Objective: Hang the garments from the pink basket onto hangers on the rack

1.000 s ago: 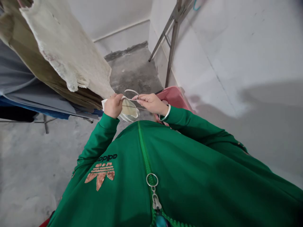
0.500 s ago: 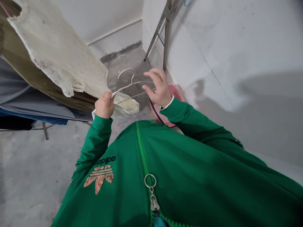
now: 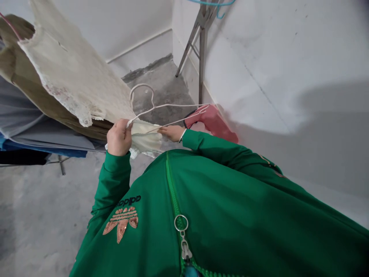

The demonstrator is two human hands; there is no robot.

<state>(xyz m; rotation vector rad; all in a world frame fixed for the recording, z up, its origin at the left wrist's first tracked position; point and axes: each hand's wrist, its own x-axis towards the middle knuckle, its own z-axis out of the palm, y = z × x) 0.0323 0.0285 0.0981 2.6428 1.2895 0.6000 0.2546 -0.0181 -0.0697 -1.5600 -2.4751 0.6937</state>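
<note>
My left hand [image 3: 119,137] is closed around the left end of a thin white hanger [image 3: 170,104] and a bunched cream cloth garment [image 3: 145,140]. The hanger's hook curves up at the top and its arm runs right, over the floor. My right hand [image 3: 171,133] reaches in from the right, its fingers together at the cloth's edge beside the hanger's lower bar. The hanger's far end sticks out past that hand, in front of a pink plastic tub [image 3: 213,122]. Part of the hanger lies inside the cloth, hidden.
To the left, a large pale sheet [image 3: 75,65] and olive and grey cloths [image 3: 37,130] hang on a rack close to my left hand. A metal stand [image 3: 201,50] with a blue hanger [image 3: 207,3] stands by the white wall [image 3: 273,65]. Below is a concrete floor [image 3: 43,211].
My right hand has come down from its raised, open pose to the cloth's edge. The hanger has swung flatter to the right, its hook tipping left, and my left hand stays on it.
</note>
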